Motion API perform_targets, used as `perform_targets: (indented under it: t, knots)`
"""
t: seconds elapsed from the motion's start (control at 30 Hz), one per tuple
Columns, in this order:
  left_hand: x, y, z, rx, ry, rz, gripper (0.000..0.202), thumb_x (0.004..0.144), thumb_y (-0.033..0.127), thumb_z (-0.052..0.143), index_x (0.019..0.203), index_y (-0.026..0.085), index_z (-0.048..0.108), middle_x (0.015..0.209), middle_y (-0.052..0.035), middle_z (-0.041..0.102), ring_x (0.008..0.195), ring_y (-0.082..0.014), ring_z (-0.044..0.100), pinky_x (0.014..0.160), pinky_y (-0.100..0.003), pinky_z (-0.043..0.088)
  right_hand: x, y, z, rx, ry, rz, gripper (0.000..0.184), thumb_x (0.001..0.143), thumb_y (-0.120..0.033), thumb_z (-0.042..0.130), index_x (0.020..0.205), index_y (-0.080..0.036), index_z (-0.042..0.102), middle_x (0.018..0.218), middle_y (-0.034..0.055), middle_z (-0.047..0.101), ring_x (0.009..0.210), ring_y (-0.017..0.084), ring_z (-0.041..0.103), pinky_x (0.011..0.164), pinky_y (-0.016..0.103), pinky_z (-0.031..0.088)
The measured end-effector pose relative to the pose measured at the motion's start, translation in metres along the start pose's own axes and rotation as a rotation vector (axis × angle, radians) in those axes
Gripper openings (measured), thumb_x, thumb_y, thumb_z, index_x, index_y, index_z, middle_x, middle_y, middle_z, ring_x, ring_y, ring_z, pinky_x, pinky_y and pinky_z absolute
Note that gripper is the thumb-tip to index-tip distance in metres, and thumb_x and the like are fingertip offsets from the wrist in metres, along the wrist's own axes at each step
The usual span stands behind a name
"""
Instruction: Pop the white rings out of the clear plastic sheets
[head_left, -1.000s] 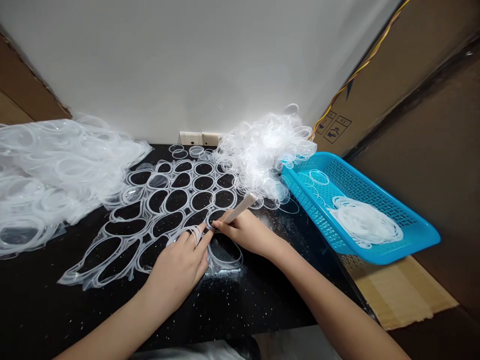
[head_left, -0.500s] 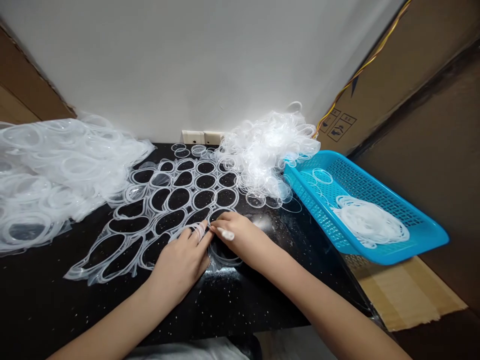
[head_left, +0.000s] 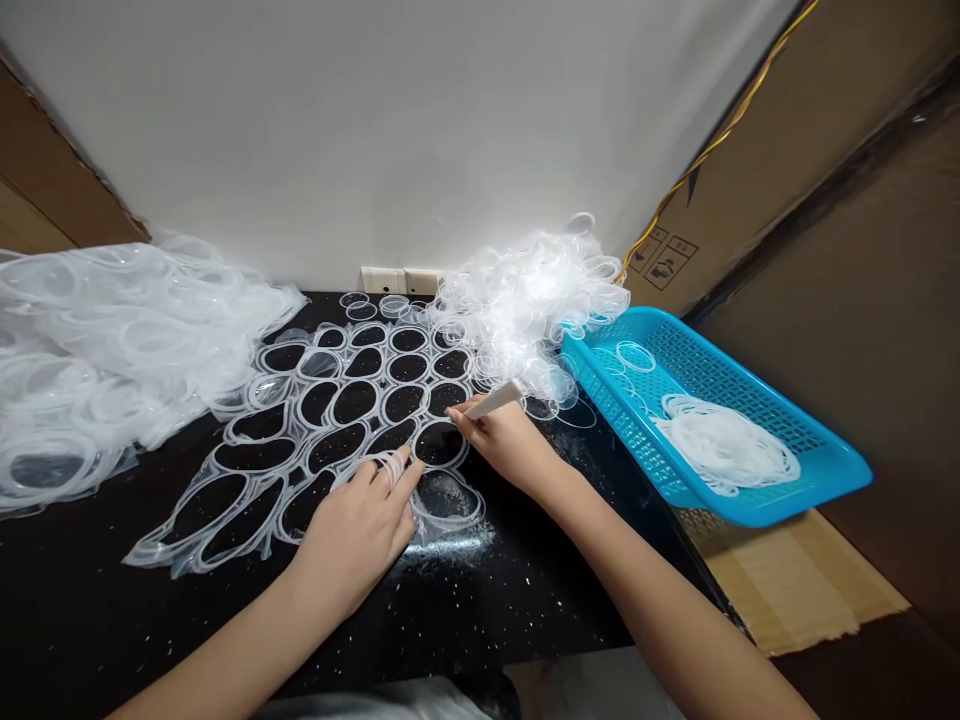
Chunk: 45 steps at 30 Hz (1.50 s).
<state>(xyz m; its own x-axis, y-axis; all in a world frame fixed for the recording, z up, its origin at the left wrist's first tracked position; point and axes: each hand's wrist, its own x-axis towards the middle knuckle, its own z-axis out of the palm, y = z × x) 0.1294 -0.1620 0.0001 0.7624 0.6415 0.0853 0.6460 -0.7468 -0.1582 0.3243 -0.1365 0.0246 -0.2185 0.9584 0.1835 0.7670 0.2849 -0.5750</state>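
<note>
Left hand: The left hand (head_left: 352, 535) is open, its fingers spread and pressing on a clear plastic sheet punched with round and oval holes (head_left: 306, 452). A translucent strip of that sheet (head_left: 379, 465) crosses the fingers; whether it is pinched or only lying there is hard to tell.

Right hand: The right hand (head_left: 502, 445) holds a narrow grip on a cream rod-shaped tool (head_left: 491, 400), which is tucked between thumb and fingers and slants up and away. Its lower end is hidden by the fingers. The fingertips (head_left: 453, 420) sit just beside the rim of a round hole, close to the left hand.

Hand placement: The flat left hand pins the sheet right next to the right fingertips, so the rim between them has support on both sides. The tool stays low and close to the sheet.

Sheet: It lies spread across the middle of the black speckled worktop (head_left: 525, 600), with a patch of white powder (head_left: 450, 550) at its near edge.

Around: A heap of crumpled clear plastic sheets (head_left: 112, 340) covers the left edge of the worktop. A tangle of clear plastic strips (head_left: 525, 310) sits at the far edge, and a bright blue mesh plastic basket (head_left: 757, 515) at the right edge holds a coil of thin white rings (head_left: 724, 445).
</note>
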Motion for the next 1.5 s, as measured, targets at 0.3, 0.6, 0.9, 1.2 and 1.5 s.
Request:
perform_targets:
  t: [0.3,0.6,0.9,1.2,1.5]
  knots:
    - [-0.003,-0.001,0.002,-0.037,0.081,-0.030,0.041,0.083,0.016,0.033,0.119,0.013,0.051,0.122,-0.0139,0.054,0.095,-0.0258,0.055,0.078,-0.041,0.045,-0.008,-0.009,0.010,0.431,-0.175,0.144,0.022,0.083,-0.029,0.051,0.079,-0.014,0.067,0.077,0.0053,0.067,0.071,0.016,0.060,0.064,0.026,0.046]
    - [-0.004,-0.002,0.002,-0.064,0.107,-0.039,0.038,0.083,0.018,0.036,0.118,0.015,0.052,0.122,-0.0117,0.054,0.093,-0.0242,0.055,0.075,-0.038,0.047,-0.008,-0.011,0.015,0.203,-0.165,-0.122,0.021,0.087,-0.022,0.046,0.085,-0.014,0.066,0.082,0.0066,0.064,0.075,0.014,0.058,0.067,0.026,0.046]
    - [-0.003,-0.002,0.000,-0.027,0.090,-0.052,0.038,0.083,0.020,0.039,0.118,0.015,0.052,0.122,-0.0106,0.055,0.089,-0.0236,0.057,0.072,-0.037,0.048,-0.002,0.004,0.015,-0.113,0.096,-0.187,0.028,0.088,-0.017,0.042,0.110,-0.012,0.058,0.096,0.0111,0.061,0.084,0.017,0.059,0.074,0.029,0.047]
    - [-0.005,-0.004,-0.002,-0.103,0.028,-0.045,0.038,0.082,0.014,0.033,0.113,0.014,0.055,0.122,-0.0137,0.054,0.100,-0.0277,0.055,0.078,-0.042,0.046,0.001,0.055,-0.048,-0.219,0.779,0.104,0.030,0.088,-0.028,0.039,0.095,-0.014,0.064,0.092,0.0114,0.065,0.087,0.021,0.059,0.082,0.036,0.044]
    - [-0.001,-0.020,-0.025,-1.057,0.096,-0.384,0.038,0.085,0.040,0.038,0.119,0.025,0.043,0.114,-0.0083,0.057,0.088,-0.0213,0.056,0.063,-0.030,0.045,-0.007,0.008,-0.042,1.087,-0.067,0.213,0.031,0.077,-0.040,0.058,0.091,-0.013,0.064,0.070,0.0063,0.067,0.068,0.016,0.066,0.071,0.032,0.052]
